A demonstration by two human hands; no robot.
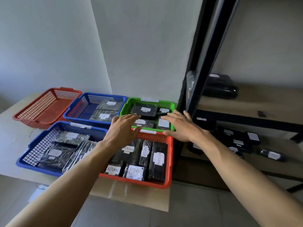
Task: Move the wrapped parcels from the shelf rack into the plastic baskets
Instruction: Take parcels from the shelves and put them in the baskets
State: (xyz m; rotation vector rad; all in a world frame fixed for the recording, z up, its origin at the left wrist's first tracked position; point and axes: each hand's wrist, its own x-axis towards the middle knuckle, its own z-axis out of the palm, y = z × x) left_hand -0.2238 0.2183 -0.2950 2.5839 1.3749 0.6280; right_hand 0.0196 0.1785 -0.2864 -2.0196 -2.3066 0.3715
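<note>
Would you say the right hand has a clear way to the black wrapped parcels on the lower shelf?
Probably yes: the right hand is open close by, and the black wrapped parcels lie unobstructed on the open-fronted wooden shelf.

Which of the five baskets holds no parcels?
The red basket at the far left, back row; each of the other four holds black wrapped parcels.

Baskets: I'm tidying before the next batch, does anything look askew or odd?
Nothing looks spilled or damaged. Only the far red basket stands out: it holds nothing and seems to sit at an angle against the far blue basket beside it.
</note>
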